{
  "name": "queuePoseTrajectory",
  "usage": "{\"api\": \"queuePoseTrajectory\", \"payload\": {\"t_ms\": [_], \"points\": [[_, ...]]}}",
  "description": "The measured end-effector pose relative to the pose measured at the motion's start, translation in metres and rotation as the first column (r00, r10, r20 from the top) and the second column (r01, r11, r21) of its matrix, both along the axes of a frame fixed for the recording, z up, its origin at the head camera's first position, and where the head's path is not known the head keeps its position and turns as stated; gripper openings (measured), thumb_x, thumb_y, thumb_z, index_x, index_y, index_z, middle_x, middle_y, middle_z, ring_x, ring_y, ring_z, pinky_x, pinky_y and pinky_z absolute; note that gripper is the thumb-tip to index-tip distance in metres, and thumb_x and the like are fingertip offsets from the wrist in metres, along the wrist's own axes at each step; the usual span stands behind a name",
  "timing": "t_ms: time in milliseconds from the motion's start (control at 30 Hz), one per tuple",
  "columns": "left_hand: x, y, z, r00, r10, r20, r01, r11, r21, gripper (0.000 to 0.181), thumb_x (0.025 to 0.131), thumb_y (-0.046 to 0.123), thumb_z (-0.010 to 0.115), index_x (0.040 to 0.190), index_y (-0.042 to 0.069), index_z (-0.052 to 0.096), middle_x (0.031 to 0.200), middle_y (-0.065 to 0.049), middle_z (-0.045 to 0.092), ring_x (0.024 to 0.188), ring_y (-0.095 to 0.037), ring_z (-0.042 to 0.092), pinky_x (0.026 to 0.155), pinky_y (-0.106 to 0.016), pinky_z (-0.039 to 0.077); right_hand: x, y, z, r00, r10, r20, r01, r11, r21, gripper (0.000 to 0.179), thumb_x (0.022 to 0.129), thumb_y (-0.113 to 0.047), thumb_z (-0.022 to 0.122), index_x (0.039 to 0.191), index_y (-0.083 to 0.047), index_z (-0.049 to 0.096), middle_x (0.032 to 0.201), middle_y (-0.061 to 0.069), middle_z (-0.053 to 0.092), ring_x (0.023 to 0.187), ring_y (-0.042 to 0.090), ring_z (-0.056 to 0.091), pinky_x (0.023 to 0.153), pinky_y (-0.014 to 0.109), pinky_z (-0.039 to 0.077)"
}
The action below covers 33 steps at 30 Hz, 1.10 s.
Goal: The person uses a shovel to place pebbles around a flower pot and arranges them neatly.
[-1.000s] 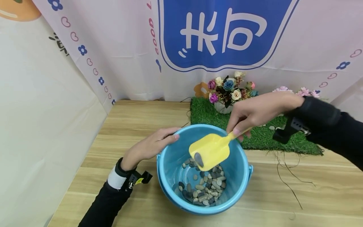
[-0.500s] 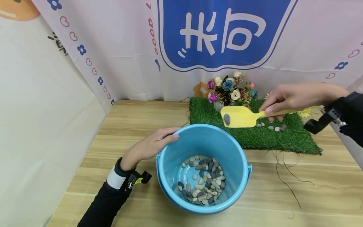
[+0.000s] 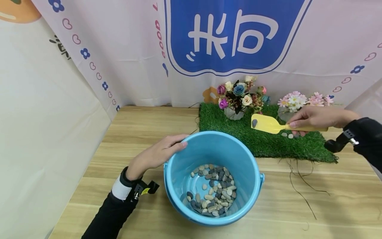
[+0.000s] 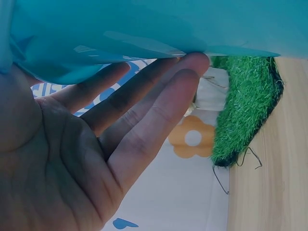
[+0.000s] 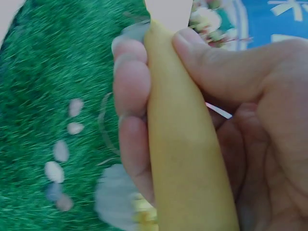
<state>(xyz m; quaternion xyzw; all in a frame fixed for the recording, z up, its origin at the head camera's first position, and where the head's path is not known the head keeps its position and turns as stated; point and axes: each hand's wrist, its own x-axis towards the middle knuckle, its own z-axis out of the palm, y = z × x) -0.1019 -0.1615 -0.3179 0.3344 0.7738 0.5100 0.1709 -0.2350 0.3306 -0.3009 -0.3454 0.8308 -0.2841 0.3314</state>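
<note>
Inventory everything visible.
Wooden table: one, tan, underneath
Plastic bucket: one, blue, on table
Smooth pebbles: many, grey and tan, inside bucket
Grassy mat: one, green, beyond bucket
Potted flowers: several, multicoloured, on mat
Thin strands: several, dark, beside mat
Printed cloth backdrop: one, white/blue, behind
Plastic scoop: one, yellow, over mat
Scooped pebble: one, grey, on scoop
Pebble row: six visible, mixed, on mat
Left grip: one, on bucket rim
Right grip: one, holding scoop
Wrist mounts: two, black
Sleeves: two, black
</note>
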Motion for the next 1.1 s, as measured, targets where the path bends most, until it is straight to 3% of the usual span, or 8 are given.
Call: {"api": "queuePoseTrajectory", "payload": {"t_ms": [100, 233, 333, 433, 633, 967, 1100], "points": [[0.002, 0.001, 0.003, 1.000, -0.001, -0.001, 0.001, 1.000, -0.002, 0.034, 0.101, 0.011, 0.032, 0.132, 0.000, 0.043, 0.111, -0.020, 0.058, 0.086, -0.028, 0.064, 0.069, -0.036, 0.056, 0.000, 0.003, -0.016, 0.999, -0.040, -0.003, 0.040, 0.999, 0.020, 0.024, 0.099, -0.020, 0.044, 0.101, -0.012, 0.066, 0.084, 0.005, 0.062, 0.067, 0.019, 0.057, 0.065, 0.032, 0.054], [-0.002, -0.001, -0.006, 1.000, 0.004, -0.010, -0.004, 1.000, -0.008, 0.034, 0.102, 0.013, 0.032, 0.133, 0.005, 0.043, 0.113, -0.016, 0.059, 0.086, -0.026, 0.064, 0.068, -0.034, 0.056, 0.001, 0.004, -0.036, 0.995, -0.101, 0.010, 0.100, 0.994, 0.049, 0.026, 0.099, -0.024, 0.045, 0.107, -0.008, 0.063, 0.091, 0.010, 0.061, 0.073, 0.023, 0.057, 0.070, 0.034, 0.052], [-0.005, -0.003, -0.013, 1.000, 0.009, -0.017, -0.009, 1.000, -0.009, 0.034, 0.102, 0.015, 0.033, 0.133, 0.008, 0.044, 0.112, -0.014, 0.059, 0.086, -0.024, 0.064, 0.068, -0.035, 0.056, 0.002, 0.003, -0.047, 0.990, -0.137, 0.038, 0.135, 0.989, 0.058, 0.028, 0.099, -0.024, 0.045, 0.107, -0.003, 0.061, 0.091, 0.015, 0.059, 0.072, 0.026, 0.054, 0.068, 0.034, 0.049], [-0.004, -0.003, -0.011, 1.000, 0.002, -0.018, -0.002, 1.000, 0.002, 0.034, 0.102, 0.014, 0.033, 0.133, 0.006, 0.044, 0.112, -0.016, 0.059, 0.086, -0.026, 0.064, 0.068, -0.037, 0.056, 0.003, 0.000, -0.054, 0.982, -0.173, 0.069, 0.169, 0.983, 0.066, 0.029, 0.099, -0.023, 0.044, 0.107, 0.000, 0.060, 0.089, 0.018, 0.057, 0.070, 0.027, 0.052, 0.065, 0.033, 0.046], [0.002, 0.002, 0.006, 1.000, -0.009, -0.007, 0.009, 1.000, 0.010, 0.033, 0.101, 0.008, 0.033, 0.131, -0.002, 0.043, 0.111, -0.020, 0.058, 0.086, -0.029, 0.064, 0.069, -0.039, 0.056, 0.002, -0.004, -0.058, 0.962, -0.261, 0.074, 0.252, 0.961, 0.118, 0.028, 0.099, -0.019, 0.044, 0.109, 0.003, 0.058, 0.089, 0.017, 0.057, 0.069, 0.025, 0.051, 0.066, 0.033, 0.047], [0.004, 0.002, 0.007, 1.000, -0.005, -0.003, 0.005, 1.000, 0.005, 0.033, 0.101, 0.008, 0.033, 0.131, 0.000, 0.043, 0.111, -0.020, 0.058, 0.087, -0.028, 0.064, 0.069, -0.038, 0.056, 0.000, -0.014, -0.058, 0.958, -0.287, 0.013, 0.281, 0.946, 0.162, 0.029, 0.098, -0.018, 0.045, 0.110, 0.004, 0.059, 0.084, 0.013, 0.059, 0.065, 0.024, 0.051, 0.059, 0.032, 0.045], [0.004, 0.001, 0.007, 1.000, -0.005, -0.005, 0.005, 1.000, 0.001, 0.033, 0.101, 0.008, 0.033, 0.131, 0.000, 0.044, 0.110, -0.020, 0.059, 0.086, -0.028, 0.064, 0.069, -0.038, 0.056, 0.002, -0.025, -0.049, 0.955, -0.296, 0.004, 0.289, 0.937, 0.199, 0.028, 0.098, -0.021, 0.046, 0.095, 0.000, 0.064, 0.079, 0.013, 0.059, 0.061, 0.023, 0.051, 0.056, 0.033, 0.044]]}}
